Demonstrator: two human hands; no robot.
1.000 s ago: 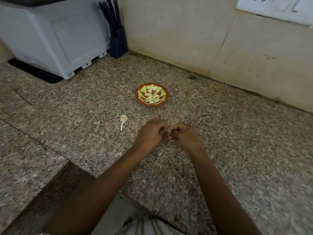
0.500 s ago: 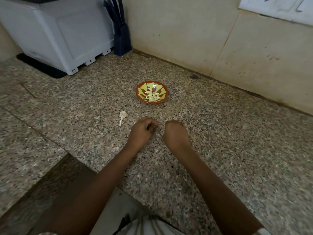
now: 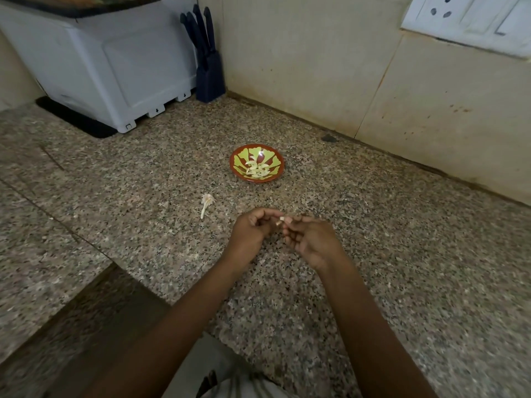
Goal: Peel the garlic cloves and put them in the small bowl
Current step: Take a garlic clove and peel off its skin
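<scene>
- Peeling step: garlic clove (image 3: 280,221) pinched between the fingertips of both hands, over the granite counter (image 3: 138,202), on the near side of the small bowl (image 3: 235,173) and apart from it.
- Best done by holding the clove steady in one hand, catching a loose skin edge with a nail of the other and stripping lengthwise; light grip, no crushing.
- Too small to tell how much skin is left on it.
- Left hand (image 3: 249,234): fingers curled in, thumb and forefinger clamped on the clove's darker end.
- Right hand (image 3: 311,241): fingers curled, tips nipping the pale end.
- Forearms converging from the bottom edge, knuckles nearly touching.
- Peeled cloves (image 3: 258,170) already heaped in the bowl.
- Bare garlic stalk (image 3: 207,203) on the counter, left of the hands.
</scene>
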